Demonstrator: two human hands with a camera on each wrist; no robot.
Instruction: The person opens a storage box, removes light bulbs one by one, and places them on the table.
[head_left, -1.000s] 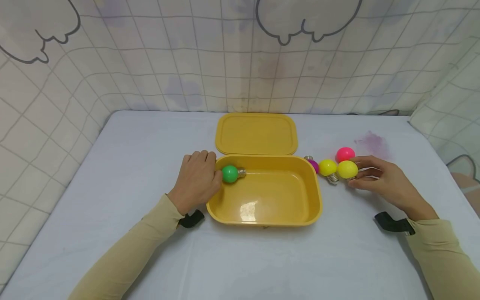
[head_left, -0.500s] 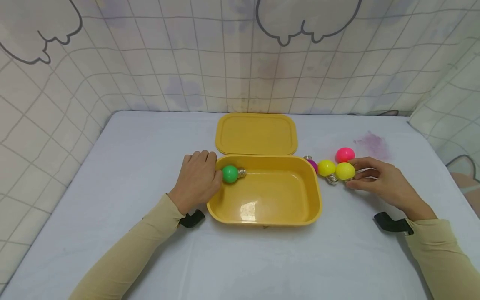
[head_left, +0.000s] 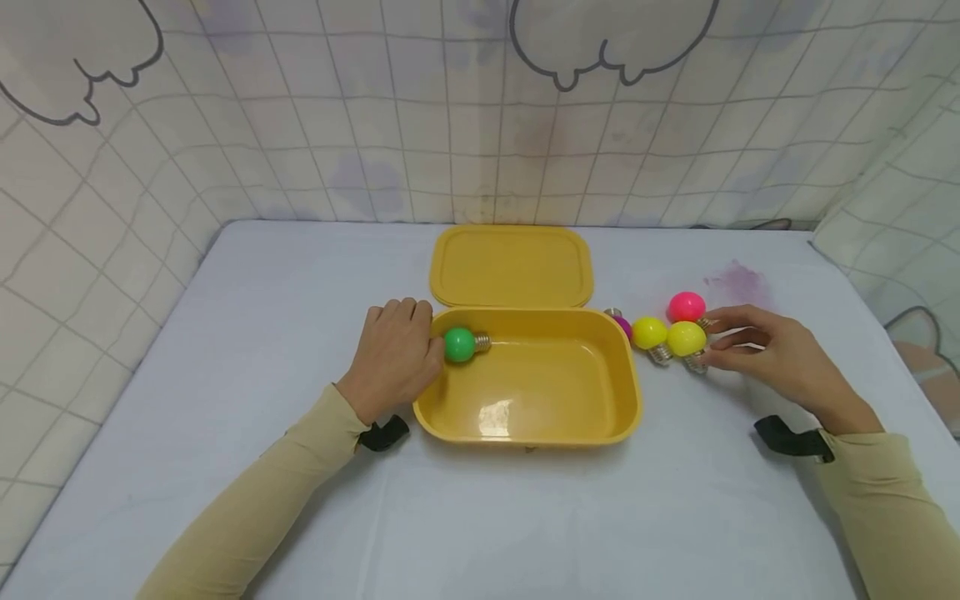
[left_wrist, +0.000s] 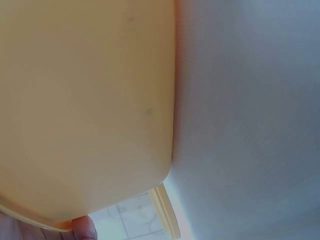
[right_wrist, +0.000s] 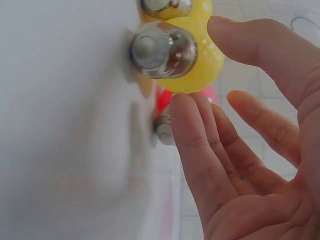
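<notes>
My left hand [head_left: 393, 358] grips the left rim of a yellow plastic container [head_left: 540, 392]; in the left wrist view its fingertips [left_wrist: 84, 227] curl over the edge. Inside, by that hand, lies a green light bulb [head_left: 460, 344]. To the right, two yellow bulbs lie side by side, the nearer one [head_left: 686, 338] beside my right hand [head_left: 772, 354]. The right wrist view shows that hand with extended fingers, apart from this yellow bulb [right_wrist: 200, 60] and its metal base. A pink bulb [head_left: 686, 307] lies just behind, close to the fingertips.
A purple bulb [head_left: 621, 326] lies against the container's right side, partly hidden, left of the other yellow bulb [head_left: 648, 332]. The yellow lid [head_left: 512, 267] lies flat behind the container. White cloth covers the table [head_left: 480, 525]; a gridded curtain [head_left: 480, 125] hangs at the back.
My right hand has let go of the nearer yellow bulb after shifting it slightly left against the other one, and has drawn back a little. The left hand keeps its hold.
</notes>
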